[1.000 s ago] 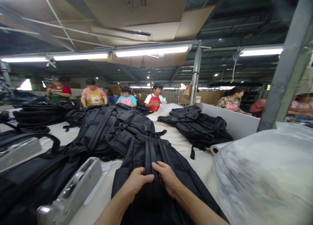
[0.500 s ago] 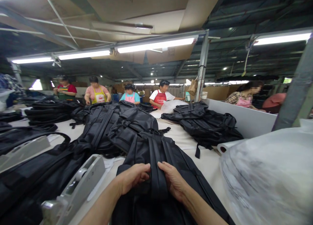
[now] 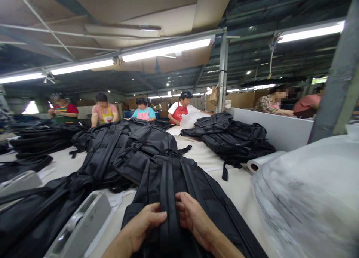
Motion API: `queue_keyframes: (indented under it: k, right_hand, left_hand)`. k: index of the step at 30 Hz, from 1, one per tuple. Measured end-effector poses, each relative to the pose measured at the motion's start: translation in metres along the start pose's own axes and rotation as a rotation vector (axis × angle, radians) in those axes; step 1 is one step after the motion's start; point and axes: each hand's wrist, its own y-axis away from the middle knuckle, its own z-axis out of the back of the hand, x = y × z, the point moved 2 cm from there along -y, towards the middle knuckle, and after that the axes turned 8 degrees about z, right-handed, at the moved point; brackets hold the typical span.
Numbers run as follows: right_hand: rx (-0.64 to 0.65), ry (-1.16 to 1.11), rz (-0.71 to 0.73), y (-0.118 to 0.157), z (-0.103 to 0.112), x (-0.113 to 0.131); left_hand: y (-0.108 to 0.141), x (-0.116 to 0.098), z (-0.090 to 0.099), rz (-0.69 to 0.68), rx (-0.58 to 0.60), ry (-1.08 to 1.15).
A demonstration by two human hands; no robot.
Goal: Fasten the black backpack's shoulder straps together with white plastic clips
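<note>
A black backpack [image 3: 214,198] lies in front of me with its strap side up. One padded shoulder strap [image 3: 168,187] runs down its middle between my hands. My left hand [image 3: 146,224] is at the strap's left edge, its thumb tip on top and its other fingers tucked under and partly hidden. On the other edge, my right hand [image 3: 195,220] is loosely curled, with thumb and fingertips apart and beside the strap; it does not wrap round it. A second strap [image 3: 193,177] lies flat to the right.
More black backpacks [image 3: 106,149] are heaped ahead and left, others [image 3: 232,138] at the far right. A grey machine part [image 3: 81,222] stands left. On the right are a white roll [image 3: 260,161] and a clear plastic bag pile [image 3: 308,190]. Several co-workers [image 3: 179,110] stand across the table.
My view has turned slightly right. Both hands have slid a little down along the strap, and the right hand's fingers, under the strap before, now show beside it.
</note>
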Motion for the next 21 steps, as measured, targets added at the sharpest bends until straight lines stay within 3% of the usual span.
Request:
queue_keyframes:
  k: [5, 14, 18, 21]
  right_hand:
    - [0.081, 0.014, 0.03, 0.004, 0.008, 0.003]
    - [0.037, 0.205, 0.05, 0.005, 0.011, 0.007]
    - [-0.011, 0.284, 0.115, 0.005, 0.014, 0.005]
    - [0.001, 0.288, 0.169, 0.004, 0.015, 0.002]
  left_hand:
    - [-0.005, 0.003, 0.002, 0.008, 0.133, 0.165]
    - [-0.013, 0.01, 0.003, 0.086, 0.02, 0.14]
    - [-0.004, -0.003, -0.006, 0.119, -0.052, 0.025]
    - [0.005, -0.025, -0.021, 0.103, -0.078, -0.281]
